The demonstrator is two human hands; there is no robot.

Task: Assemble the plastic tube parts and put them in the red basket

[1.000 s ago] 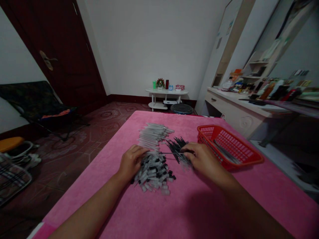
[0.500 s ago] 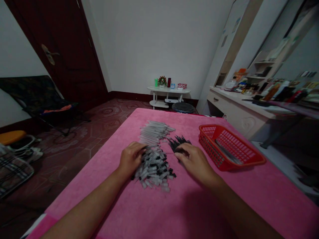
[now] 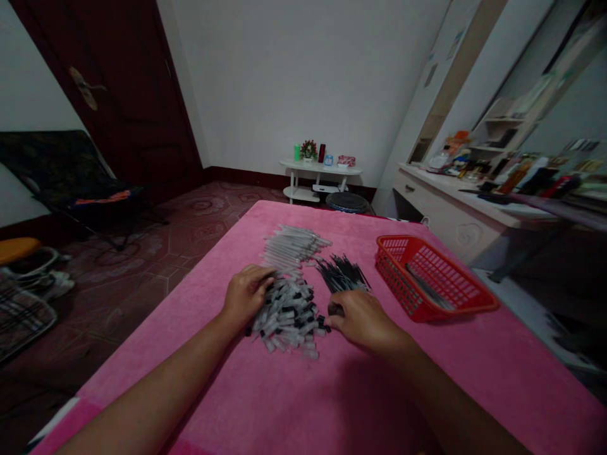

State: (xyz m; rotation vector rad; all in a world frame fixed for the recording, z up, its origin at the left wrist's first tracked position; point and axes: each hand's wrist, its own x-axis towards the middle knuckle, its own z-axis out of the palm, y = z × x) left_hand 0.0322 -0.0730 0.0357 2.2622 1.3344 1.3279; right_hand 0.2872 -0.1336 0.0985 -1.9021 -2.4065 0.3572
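Note:
My left hand [image 3: 247, 294] rests at the left edge of a heap of clear and black pen caps [image 3: 289, 316]. Its fingers are curled together, and what they hold, if anything, is hidden. On the heap's other side is my right hand [image 3: 360, 318], its thumb and fingers bent in a pinch close to some black caps; its grasp is too dark to make out. Just beyond the right hand lies a bundle of dark pen refills [image 3: 342, 273]. Translucent pen barrels [image 3: 293, 246] lie side by side behind the caps.
A red plastic basket [image 3: 439, 278] with thin items inside stands right of the refills on the pink cloth [image 3: 265, 404]. Beyond the table are a small white stand [image 3: 320, 167] and a round black stool [image 3: 347, 202]. A dressing table [image 3: 455, 202] stands at right, a folding chair [image 3: 61, 170] at left.
My right hand has drawn back from the refills towards the right edge of the cap heap, exposing more of the refills. The left hand remains beside the caps. The view has shifted slightly.

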